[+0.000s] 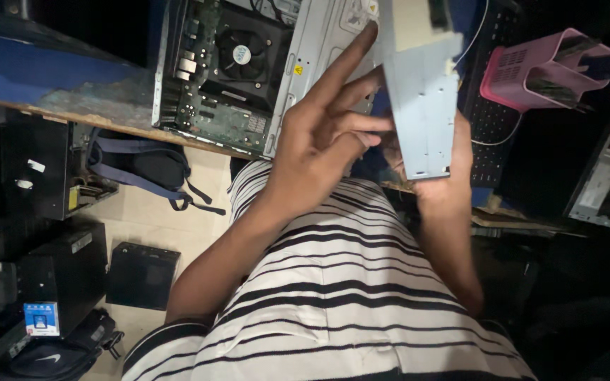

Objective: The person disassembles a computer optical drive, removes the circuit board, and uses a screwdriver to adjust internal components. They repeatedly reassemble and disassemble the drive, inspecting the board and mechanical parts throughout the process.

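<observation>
Forearms rise from your striped shirt (333, 296) toward the counter (51, 85), both bent at the elbow and angled up and inward so the hands meet in front of your chest. Your left hand (323, 137) sits with its back to the camera, wrist cocked, fingers fanned: the index finger stretches long toward the top edge of the grey metal drive (421, 99), while the other fingers curl in against the drive's left face and edge. That grip is spread, resting on the metal rather than clamped round it.

Your right hand (439, 180) is mostly hidden behind the drive; you can see the wrist and the heel of the palm under the lower end of the metal body, bearing it from beneath and behind. Whether those fingers are wrapped tight or lying flat cannot be told from this view.

The drive itself is a flat, pale grey box held upright and slightly tilted, above your chest and in front of the counter's near edge, just beside the open computer case (241, 70) with its black fan and green board showing. A pink plastic basket (541, 67) lies on the counter to the right, near a dark keyboard (492, 123). Down on the floor to the left sit a dark backpack (142, 169) and a small black box (142, 275).
</observation>
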